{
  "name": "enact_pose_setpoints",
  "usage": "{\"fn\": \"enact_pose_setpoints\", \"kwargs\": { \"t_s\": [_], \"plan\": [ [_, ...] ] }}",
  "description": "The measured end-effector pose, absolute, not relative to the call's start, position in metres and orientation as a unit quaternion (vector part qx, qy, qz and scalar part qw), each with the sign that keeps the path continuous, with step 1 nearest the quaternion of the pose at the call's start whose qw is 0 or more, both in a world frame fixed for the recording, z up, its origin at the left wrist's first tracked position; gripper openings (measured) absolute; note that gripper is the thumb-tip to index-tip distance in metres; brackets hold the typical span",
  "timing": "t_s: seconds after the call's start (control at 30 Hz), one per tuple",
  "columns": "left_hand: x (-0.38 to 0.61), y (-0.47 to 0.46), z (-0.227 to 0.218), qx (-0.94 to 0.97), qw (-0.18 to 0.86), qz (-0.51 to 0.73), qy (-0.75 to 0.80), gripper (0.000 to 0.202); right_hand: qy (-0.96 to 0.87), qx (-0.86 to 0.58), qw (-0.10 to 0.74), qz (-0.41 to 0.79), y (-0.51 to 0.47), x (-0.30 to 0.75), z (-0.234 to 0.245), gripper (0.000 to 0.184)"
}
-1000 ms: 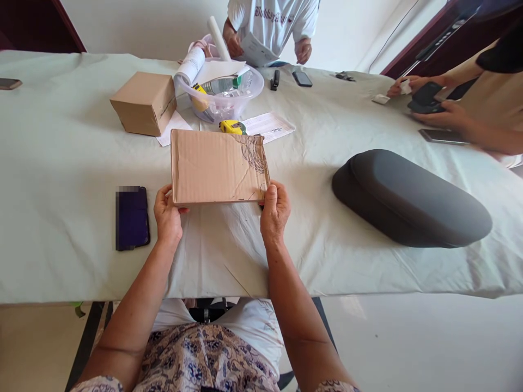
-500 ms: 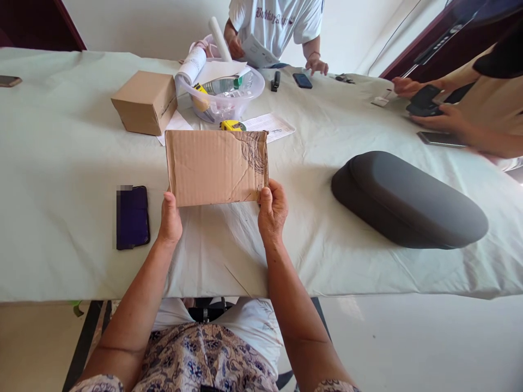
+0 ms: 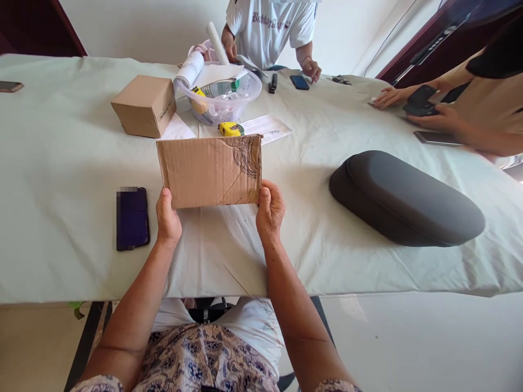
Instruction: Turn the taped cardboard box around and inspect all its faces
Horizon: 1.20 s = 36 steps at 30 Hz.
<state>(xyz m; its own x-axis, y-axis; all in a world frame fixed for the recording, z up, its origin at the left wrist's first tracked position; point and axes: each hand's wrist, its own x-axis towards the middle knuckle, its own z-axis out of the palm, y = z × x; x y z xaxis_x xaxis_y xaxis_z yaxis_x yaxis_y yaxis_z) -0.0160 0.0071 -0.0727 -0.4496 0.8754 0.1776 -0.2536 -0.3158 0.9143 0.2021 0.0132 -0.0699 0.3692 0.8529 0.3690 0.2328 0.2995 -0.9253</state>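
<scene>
A person seated at a cloth-covered worktop (image 3: 61, 163) holds up a piece of cardboard (image 3: 210, 171) with both hands. The left hand (image 3: 168, 220) pinches its lower left corner and the right hand (image 3: 269, 209) its lower right corner, each grip closed on the bottom edge with the thumb on the near face. The cardboard is brown and corrugated, wider than tall, and stands tilted just above the cloth near the front middle of the worktop. Its face is creased, with slanting fold lines at the lower right, a dark scribble in the upper right corner and a rough left edge.

A dark phone (image 3: 132, 218) lies flat just left of the left hand. A grey oval case (image 3: 406, 198) rests well to the right. Behind the cardboard sit a yellow tape measure (image 3: 231, 129), a paper slip (image 3: 267, 126), a clear bowl (image 3: 220, 98) of odds and ends and a small box (image 3: 144, 105). Across the worktop stands a person in a white T-shirt (image 3: 272, 27); at far right, another person's hands (image 3: 433, 114) hold a phone.
</scene>
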Motion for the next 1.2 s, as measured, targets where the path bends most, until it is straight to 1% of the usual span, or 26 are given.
{"fn": "enact_pose_setpoints", "kwargs": {
  "t_s": [0.17,0.3,0.4,0.53,0.67,0.8,0.93,1.07,1.13,1.2],
  "plan": [
    [-0.021,0.007,-0.074,0.397,0.344,0.732,0.434,0.045,-0.525,-0.535,0.62,0.233,0.012,0.202,-0.065,0.039],
    [-0.022,0.007,-0.072,0.395,0.321,0.734,0.449,0.036,-0.499,-0.556,0.617,0.25,0.012,0.201,-0.067,0.053],
    [-0.023,0.007,-0.074,0.365,0.317,0.725,0.49,0.03,-0.493,-0.577,0.588,0.28,0.014,0.202,-0.073,0.063],
    [-0.024,0.007,-0.077,0.36,0.308,0.705,0.528,0.013,-0.496,-0.613,0.55,0.274,0.016,0.204,-0.081,0.065],
    [-0.023,0.007,-0.078,0.357,0.314,0.704,0.528,0.011,-0.487,-0.636,0.537,0.265,0.017,0.208,-0.085,0.068],
    [-0.021,0.006,-0.078,0.338,0.316,0.702,0.542,0.016,-0.479,-0.635,0.549,0.255,0.018,0.21,-0.08,0.066],
    [-0.02,0.003,-0.074,0.339,0.29,0.685,0.576,0.036,-0.46,-0.602,0.615,0.22,0.014,0.205,-0.069,0.056],
    [-0.015,-0.006,-0.066,0.42,0.177,0.699,0.551,0.061,-0.483,-0.532,0.676,0.161,0.005,0.193,-0.064,0.051],
    [-0.011,-0.009,-0.064,0.487,0.126,0.688,0.524,0.069,-0.514,-0.521,0.668,0.132,0.001,0.188,-0.064,0.051],
    [-0.008,-0.012,-0.063,0.539,0.082,0.662,0.514,0.072,-0.536,-0.531,0.645,0.116,-0.001,0.186,-0.065,0.054]
  ]
}}
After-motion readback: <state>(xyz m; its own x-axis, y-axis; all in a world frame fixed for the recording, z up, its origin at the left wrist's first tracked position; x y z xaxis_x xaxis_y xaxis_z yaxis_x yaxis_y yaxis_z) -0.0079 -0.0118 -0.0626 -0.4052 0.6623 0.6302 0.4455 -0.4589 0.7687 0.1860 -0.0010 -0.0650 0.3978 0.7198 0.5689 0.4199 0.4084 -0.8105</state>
